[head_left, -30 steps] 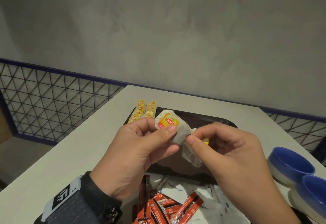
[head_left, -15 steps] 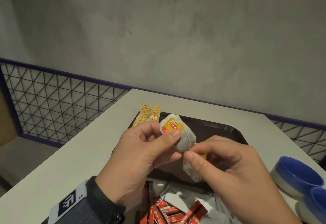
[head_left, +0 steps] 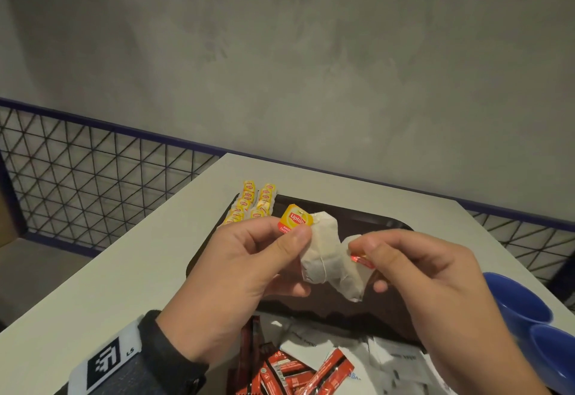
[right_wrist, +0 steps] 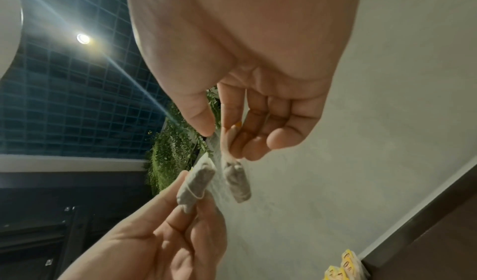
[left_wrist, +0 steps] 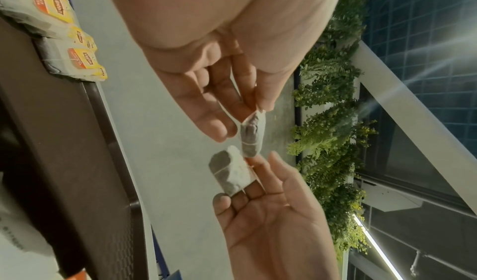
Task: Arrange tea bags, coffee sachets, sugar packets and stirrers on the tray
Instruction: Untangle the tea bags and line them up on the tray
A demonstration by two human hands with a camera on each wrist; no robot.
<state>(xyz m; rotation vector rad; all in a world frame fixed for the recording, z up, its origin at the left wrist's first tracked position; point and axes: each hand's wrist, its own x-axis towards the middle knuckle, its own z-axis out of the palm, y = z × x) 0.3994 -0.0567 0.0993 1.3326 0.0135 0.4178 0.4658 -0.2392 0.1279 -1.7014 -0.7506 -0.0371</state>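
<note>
My left hand (head_left: 292, 234) pinches the yellow tag of a tea bag (head_left: 320, 254) between thumb and fingers, above the dark brown tray (head_left: 379, 221). A second tea bag (head_left: 351, 276) hangs from my right hand (head_left: 365, 253), which pinches it by its tag, just to the right of the first. The two bags hang side by side with a small gap, as the left wrist view (left_wrist: 251, 137) and right wrist view (right_wrist: 237, 182) also show. Several tagged tea bags (head_left: 255, 203) lie in two rows at the tray's far left corner.
Red coffee sachets (head_left: 295, 373) and white sugar packets (head_left: 395, 360) lie in a loose pile at the tray's near edge. Two blue bowls (head_left: 522, 304) stand at the right. The white table (head_left: 124, 270) ends at a wire-mesh railing (head_left: 93, 176) on the left.
The two tea bags, pressed together a second ago, have come apart. My right hand has drawn its bag to the right while the left keeps the tagged one.
</note>
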